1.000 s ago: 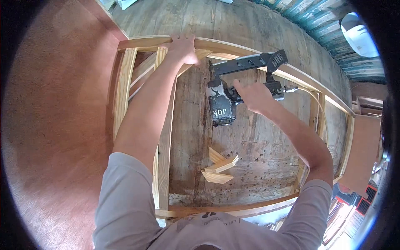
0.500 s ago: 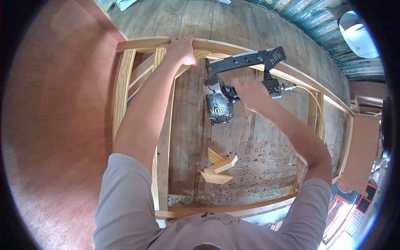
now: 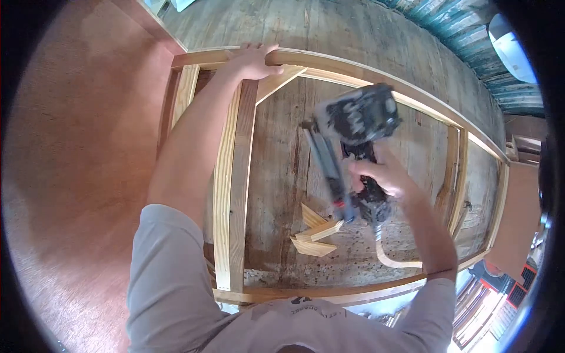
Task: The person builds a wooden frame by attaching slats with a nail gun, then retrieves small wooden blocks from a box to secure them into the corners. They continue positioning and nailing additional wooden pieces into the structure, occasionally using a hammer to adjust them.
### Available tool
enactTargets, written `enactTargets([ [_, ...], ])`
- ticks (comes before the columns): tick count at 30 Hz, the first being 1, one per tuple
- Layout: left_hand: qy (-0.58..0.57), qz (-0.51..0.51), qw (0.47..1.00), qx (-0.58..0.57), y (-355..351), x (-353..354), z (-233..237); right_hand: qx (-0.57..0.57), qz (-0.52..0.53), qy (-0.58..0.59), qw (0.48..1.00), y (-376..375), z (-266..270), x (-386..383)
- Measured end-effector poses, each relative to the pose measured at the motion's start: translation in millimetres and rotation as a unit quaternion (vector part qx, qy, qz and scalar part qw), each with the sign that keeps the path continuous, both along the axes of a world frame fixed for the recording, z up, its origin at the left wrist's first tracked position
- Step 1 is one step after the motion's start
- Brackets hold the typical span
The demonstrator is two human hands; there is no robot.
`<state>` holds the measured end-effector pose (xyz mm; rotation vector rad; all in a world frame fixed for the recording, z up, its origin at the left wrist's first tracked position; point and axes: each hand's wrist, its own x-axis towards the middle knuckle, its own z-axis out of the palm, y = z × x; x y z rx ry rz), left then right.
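Observation:
My left hand point(image 3: 253, 63) grips the far rail of a wooden frame point(image 3: 335, 66), fingers over its outer edge and thumb on the near side. Just right of that hand, a diagonal wood brace point(image 3: 282, 82) meets the rail. My right hand point(image 3: 389, 175) is closed around the handle of a black nail gun point(image 3: 358, 116), which is held above the frame's open middle and blurred by motion. Its body points away from me and its magazine lies to the left. A pale air hose point(image 3: 385, 259) curves from the handle's end.
Several angled wood offcuts point(image 3: 318, 231) lie on the worn plywood surface point(image 3: 276, 176) inside the frame. A reddish-brown panel point(image 3: 76, 176) rises along the left. Corrugated metal sheet point(image 3: 453, 41) is at the upper right. Red and black items point(image 3: 511, 285) sit at the lower right.
The nail gun has swung round and come nearer to me, away from the far rail, with my right hand still on its handle. My left hand stays at the far rail, its fingers now further over it.

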<state>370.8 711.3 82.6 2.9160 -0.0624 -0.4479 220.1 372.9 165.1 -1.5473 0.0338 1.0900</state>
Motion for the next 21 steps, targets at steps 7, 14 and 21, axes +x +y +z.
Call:
enactTargets([
  [7,-0.129,-0.046,0.99,0.032,11.6,-13.0,-31.5,0.288,-0.28,0.232,0.886,53.3,-81.6,-37.3],
  [14,-0.276,-0.021,0.954,-0.113,10.3,-13.1,-40.8,0.385,-0.26,0.242,0.852,59.4,-112.5,-35.5],
  [21,-0.276,0.014,0.944,-0.178,6.2,-7.6,-49.0,0.391,-0.24,0.24,0.856,57.8,-132.9,-28.4],
])
